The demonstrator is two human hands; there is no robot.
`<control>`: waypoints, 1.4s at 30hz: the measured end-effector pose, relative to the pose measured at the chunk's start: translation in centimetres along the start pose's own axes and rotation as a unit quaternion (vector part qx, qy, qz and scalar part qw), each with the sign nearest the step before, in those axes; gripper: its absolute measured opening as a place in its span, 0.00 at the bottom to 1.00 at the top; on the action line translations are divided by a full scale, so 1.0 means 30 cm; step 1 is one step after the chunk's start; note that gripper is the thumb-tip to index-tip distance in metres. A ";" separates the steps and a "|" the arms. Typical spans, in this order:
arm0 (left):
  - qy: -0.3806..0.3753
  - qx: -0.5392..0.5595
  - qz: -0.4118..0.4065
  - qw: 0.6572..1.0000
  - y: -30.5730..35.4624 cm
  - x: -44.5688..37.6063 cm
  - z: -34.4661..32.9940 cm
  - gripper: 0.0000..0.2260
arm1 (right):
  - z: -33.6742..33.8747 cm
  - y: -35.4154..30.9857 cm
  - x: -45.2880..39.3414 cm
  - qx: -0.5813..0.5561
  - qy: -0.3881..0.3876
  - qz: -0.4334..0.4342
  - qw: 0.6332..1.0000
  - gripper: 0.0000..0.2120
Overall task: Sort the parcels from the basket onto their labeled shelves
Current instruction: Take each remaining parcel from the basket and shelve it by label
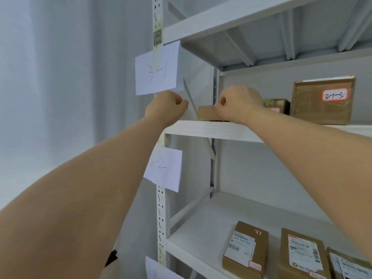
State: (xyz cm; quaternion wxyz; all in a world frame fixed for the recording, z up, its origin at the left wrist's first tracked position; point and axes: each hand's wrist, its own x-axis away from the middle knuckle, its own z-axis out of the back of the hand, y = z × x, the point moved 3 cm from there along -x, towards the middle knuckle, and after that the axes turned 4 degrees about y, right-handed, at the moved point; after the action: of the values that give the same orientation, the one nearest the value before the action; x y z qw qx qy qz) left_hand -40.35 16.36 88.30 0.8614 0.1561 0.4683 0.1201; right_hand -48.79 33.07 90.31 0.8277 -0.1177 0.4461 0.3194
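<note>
A small brown parcel [207, 112] lay at the left end of the shelf [203, 128] marked 3-1 [157, 72], gripped by the curled right hand [237, 103]. The left hand [166, 107] was fisted beside it, empty. Further parcels, one large [322, 99], stood to the right; three more lay below.

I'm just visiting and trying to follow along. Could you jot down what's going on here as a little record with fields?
activity: sorting parcels onto labelled shelves
upper shelf sign: paper sheet reading 3-1
left hand: left hand curled, beside the shelf post, appears to hold nothing
right hand: right hand on the small flat parcel lying on the upper shelf
same shelf: tall parcel with a red-edged sticker, low parcel beside it
lower shelf: three parcels, one being the labelled parcel
basket: not in view
</note>
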 end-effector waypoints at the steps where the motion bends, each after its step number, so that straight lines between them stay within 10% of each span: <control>1: -0.001 -0.013 0.007 1.000 -0.005 0.039 0.025 0.16 | -0.001 -0.026 0.022 -0.017 -0.003 0.016 1.000 0.14; 23: -0.106 -0.277 0.347 0.890 -0.690 1.130 0.568 0.14 | -0.281 -1.205 0.754 -0.325 -0.199 0.290 0.878 0.15; 42: -0.269 -0.248 0.513 0.777 -1.326 2.114 0.633 0.17 | -0.663 -1.830 1.641 -0.265 -0.474 0.353 0.762 0.17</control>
State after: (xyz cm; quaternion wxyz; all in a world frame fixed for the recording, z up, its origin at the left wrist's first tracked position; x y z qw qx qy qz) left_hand 11.88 -0.92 34.11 0.7721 0.1799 0.0224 0.6091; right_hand -7.61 2.21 33.88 0.6984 -0.0001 -0.0954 0.7093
